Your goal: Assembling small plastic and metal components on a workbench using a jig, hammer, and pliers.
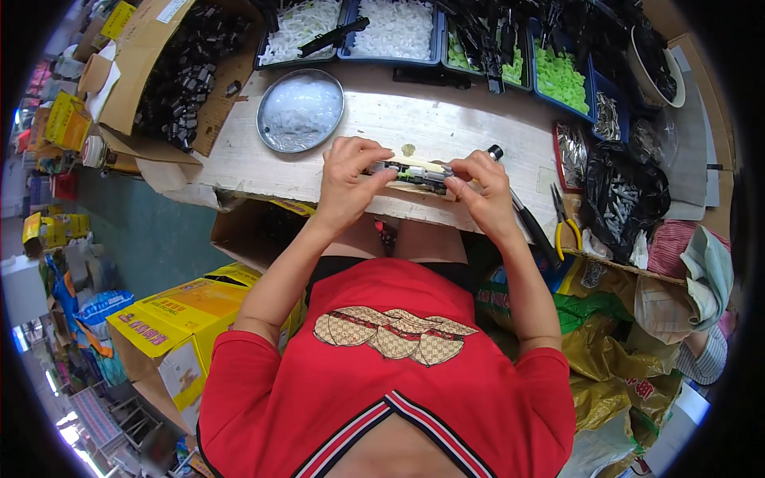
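In front of me, just over the near edge of the white worktable (374,103), I hold a long narrow plastic assembly (418,174) of black, green and cream parts. My left hand (349,182) is closed round its left end, thumb pressed on the near side. The other end is pinched between the thumb and fingers of my right hand (483,191). What the assembly is cannot be made out. Right of my right hand lies a black-handled tool (535,233), and a small black cylindrical end (496,151) shows behind that hand.
A round metal dish (339,131) holds a whitish, greasy-looking mass. Behind it stand blue bins with white pieces (390,30) and green pieces (562,76). A cardboard box (119,103) of black parts is at left. Yellow-handled pliers (567,227) and a black bag (625,179) lie right.
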